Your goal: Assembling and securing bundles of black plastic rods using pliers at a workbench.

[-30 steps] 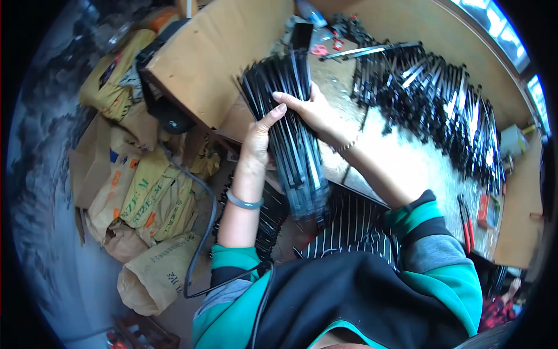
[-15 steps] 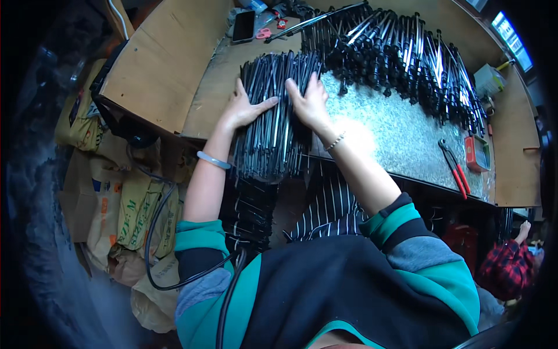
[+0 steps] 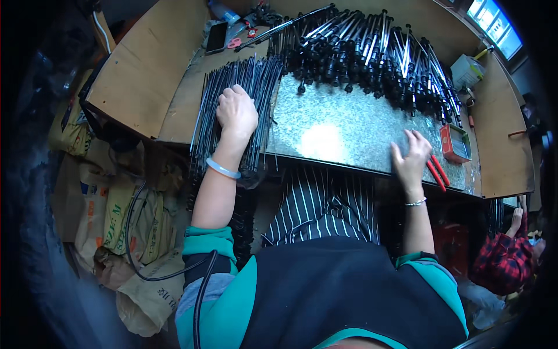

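Note:
A wide bundle of thin black rods [image 3: 209,116] lies across the left part of the bench, its near ends overhanging the front edge. My left hand [image 3: 237,113] rests on top of these rods with its fingers curled; what is in them, if anything, is hidden. Toward the right of the bench, my right hand [image 3: 414,156] is held with fingers apart and nothing in it. Right beside it are the red handles of a pair of pliers [image 3: 437,173], whose jaws the hand hides. A small red and green open box [image 3: 455,143] sits just beyond.
A large heap of black and silver rods with knobbed ends [image 3: 372,52] fills the back of the speckled bench top [image 3: 343,116]. A phone [image 3: 216,38] and pink scissors [image 3: 234,43] lie back left. Wooden side panels [image 3: 139,75] enclose the bench. Sacks [image 3: 125,221] stand at lower left.
My right hand has left the bundle and moved right to the pliers. My left hand has shifted onto the bundle's top and curled. The rods have spread out flatter. The view has shifted slightly.

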Motion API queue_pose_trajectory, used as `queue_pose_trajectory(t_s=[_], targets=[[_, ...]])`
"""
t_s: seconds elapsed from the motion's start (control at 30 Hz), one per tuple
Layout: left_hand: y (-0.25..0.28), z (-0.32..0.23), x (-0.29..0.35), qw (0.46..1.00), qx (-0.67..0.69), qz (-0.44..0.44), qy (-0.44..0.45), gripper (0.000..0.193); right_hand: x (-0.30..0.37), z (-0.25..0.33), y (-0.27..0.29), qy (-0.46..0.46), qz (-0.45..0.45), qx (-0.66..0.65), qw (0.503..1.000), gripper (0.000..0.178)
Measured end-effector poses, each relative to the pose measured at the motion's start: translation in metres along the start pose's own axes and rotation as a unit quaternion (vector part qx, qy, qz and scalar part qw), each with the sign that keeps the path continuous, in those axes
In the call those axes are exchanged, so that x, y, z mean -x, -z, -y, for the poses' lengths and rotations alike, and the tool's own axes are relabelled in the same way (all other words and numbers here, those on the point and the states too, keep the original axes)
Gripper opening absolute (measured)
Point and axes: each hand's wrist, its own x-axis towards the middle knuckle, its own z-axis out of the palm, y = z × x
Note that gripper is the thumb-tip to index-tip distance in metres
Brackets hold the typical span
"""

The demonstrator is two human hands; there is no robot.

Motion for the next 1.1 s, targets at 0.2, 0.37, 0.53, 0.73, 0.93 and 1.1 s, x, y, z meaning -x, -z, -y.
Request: queue_pose_trajectory(t_s=[0.2,0.37,0.53,0.73,0.93,1.1], targets=[[-0.008,-0.012,-0.012,0.999,-0.007,-0.004,0.031,0.037,0.014,-0.094,0.016,-0.112,0.016,0.075,0.991,0.045],[-0.001,0.017,-0.042,0.987,0.092,0.124,0.042,0.039,0.007,-0.073,0.025,-0.051,-0.036,0.013,0.998,0.036],[-0.006,0.019,-0.040,0.996,0.001,-0.073,-0.058,0.032,-0.004,0.065,0.009,0.189,0.122,-0.298,0.928,0.032],[0.003,0.010,-0.039,0.999,-0.029,-0.019,-0.017,0.025,-0.008,0.199,-0.057,0.301,0.141,-0.271,0.904,0.055],[-0.003,0.012,-0.039,0.997,-0.056,-0.025,-0.040,0.021,0.010,0.254,-0.071,0.304,0.073,-0.201,0.928,0.064],[0.014,0.022,-0.034,0.987,0.030,-0.151,-0.040,0.021,-0.013,0.223,-0.054,0.279,0.173,-0.305,0.894,0.051]])
